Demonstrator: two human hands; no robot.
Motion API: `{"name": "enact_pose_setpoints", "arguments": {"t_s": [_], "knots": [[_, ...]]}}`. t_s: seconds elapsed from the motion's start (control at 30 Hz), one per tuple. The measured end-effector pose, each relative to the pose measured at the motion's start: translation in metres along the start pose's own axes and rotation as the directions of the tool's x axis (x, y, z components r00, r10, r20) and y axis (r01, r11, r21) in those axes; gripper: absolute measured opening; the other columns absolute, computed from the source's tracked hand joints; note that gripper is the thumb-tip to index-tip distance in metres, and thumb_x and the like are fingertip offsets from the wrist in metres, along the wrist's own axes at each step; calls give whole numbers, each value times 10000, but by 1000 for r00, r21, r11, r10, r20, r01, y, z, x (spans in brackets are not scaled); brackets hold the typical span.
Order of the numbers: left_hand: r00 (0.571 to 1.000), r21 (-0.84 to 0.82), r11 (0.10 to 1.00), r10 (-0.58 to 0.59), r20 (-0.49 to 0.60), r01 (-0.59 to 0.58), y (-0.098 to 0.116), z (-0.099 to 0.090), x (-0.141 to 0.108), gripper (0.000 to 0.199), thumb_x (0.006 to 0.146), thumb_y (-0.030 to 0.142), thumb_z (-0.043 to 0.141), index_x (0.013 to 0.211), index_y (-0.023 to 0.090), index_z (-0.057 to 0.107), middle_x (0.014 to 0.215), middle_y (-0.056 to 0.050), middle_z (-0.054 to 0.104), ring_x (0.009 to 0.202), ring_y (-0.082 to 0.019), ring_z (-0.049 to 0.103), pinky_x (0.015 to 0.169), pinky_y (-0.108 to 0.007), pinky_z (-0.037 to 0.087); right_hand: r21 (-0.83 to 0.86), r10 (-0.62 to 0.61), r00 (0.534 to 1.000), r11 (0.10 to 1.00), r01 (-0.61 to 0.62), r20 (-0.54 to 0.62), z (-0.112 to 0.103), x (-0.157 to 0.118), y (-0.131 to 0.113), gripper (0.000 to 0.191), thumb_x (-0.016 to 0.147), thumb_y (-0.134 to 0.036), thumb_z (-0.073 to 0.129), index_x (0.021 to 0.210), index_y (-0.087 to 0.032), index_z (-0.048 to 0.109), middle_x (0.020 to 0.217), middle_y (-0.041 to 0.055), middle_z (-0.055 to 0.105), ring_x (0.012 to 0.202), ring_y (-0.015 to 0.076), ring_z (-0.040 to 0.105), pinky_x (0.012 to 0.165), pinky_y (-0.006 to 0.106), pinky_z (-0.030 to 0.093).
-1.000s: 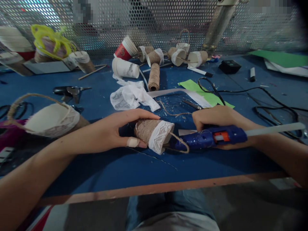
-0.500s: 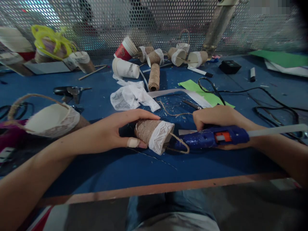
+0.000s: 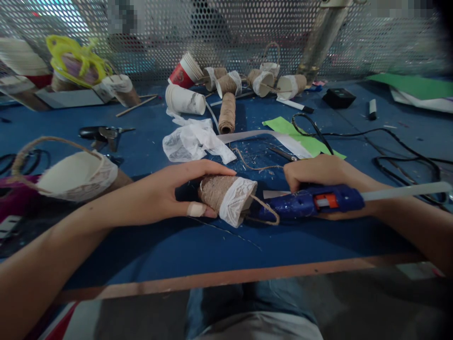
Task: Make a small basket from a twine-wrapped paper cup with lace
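Lying on its side on the blue table is a small paper cup wrapped in jute twine, with a white lace band round its mouth and a twine handle. My left hand grips it from the left, a plaster on the thumb. From the right, my right hand holds a blue glue gun with a long glue stick sticking out of its back. The gun's nozzle is at the cup's mouth, inside the handle loop; its very tip is hidden.
White lace, a twine roll, scissors and green paper lie beyond my hands. A larger lace-trimmed cup is at left. Several finished-looking cups stand along the mesh panel. A black cord coils at right.
Hardly anything differs. The glue stick appears slightly further into the gun, and the gun has shifted very slightly left. Both hands keep their hold.
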State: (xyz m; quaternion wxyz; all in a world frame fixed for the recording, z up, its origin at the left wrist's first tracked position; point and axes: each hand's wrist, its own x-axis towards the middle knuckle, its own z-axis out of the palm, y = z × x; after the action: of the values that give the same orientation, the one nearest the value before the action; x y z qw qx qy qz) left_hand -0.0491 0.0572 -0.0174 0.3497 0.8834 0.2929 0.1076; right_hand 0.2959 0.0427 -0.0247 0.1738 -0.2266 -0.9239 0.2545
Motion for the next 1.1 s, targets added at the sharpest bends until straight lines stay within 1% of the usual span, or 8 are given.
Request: {"name": "enact_pose_setpoints", "arguments": {"t_s": [0.1,0.3,0.4,0.5,0.6,0.8,0.97,1.1], "knots": [[1000,7,1000,7,-1,-7,1,-1,0,643,864,481,764,1447,499,492,1470,42,600,1326,-299,586,1162,-403,466,12,-1,1000,1000,1,-5,0,1,-1,215,860,-372,571,785,-217,442,709,-43,493,599,108,387,609,277,262],[1000,8,1000,19,-13,-19,3,-1,1,621,861,482,768,1432,460,526,1441,26,621,1295,-298,602,1150,-397,478,46,-55,998,997,56,-34,2,0,1,202,885,-377,568,811,-220,465,726,-30,520,612,117,423,622,283,270],[1000,13,1000,24,-18,-23,5,0,1,615,868,480,775,1432,416,537,1423,-4,630,1276,-296,608,1147,-404,479,51,-41,999,998,42,-29,2,-1,2,205,888,-386,560,815,-223,459,728,-27,517,618,124,421,630,284,274],[999,15,1000,27,-32,-27,6,0,0,562,912,467,741,1430,366,550,1416,-27,633,1281,-297,604,1137,-408,481,42,-29,1000,999,29,-12,3,-1,1,152,860,-326,574,823,-220,471,745,-23,526,633,127,426,642,280,282],[998,2,999,47,-29,-47,6,0,0,590,882,474,764,1426,398,550,1429,1,626,1300,-293,594,1144,-368,467,62,-30,1000,998,30,-1,3,0,2,144,858,-307,584,822,-217,477,755,-23,528,642,125,429,648,274,287],[998,-18,998,51,-30,-52,2,0,1,625,860,452,794,1430,456,538,1429,41,621,1303,-280,588,1141,-325,454,109,-19,1000,994,16,23,2,-1,4,192,884,-355,602,818,-213,491,782,-13,554,665,125,450,644,269,295],[998,-78,996,44,-46,-48,5,2,0,606,859,465,799,1416,467,561,1415,57,634,1296,-270,592,1150,-316,440,164,-59,997,984,66,-51,1,-1,5,253,899,-405,653,812,-205,525,758,-13,555,660,117,452,637,251,334],[999,-161,987,15,-30,-20,8,3,-2,606,860,420,808,1413,439,561,1389,44,657,1267,-248,619,1102,-287,483,173,-4,998,985,16,-68,-2,-1,3,331,897,-471,688,787,-198,537,720,-5,571,621,113,466,593,249,349]]}}
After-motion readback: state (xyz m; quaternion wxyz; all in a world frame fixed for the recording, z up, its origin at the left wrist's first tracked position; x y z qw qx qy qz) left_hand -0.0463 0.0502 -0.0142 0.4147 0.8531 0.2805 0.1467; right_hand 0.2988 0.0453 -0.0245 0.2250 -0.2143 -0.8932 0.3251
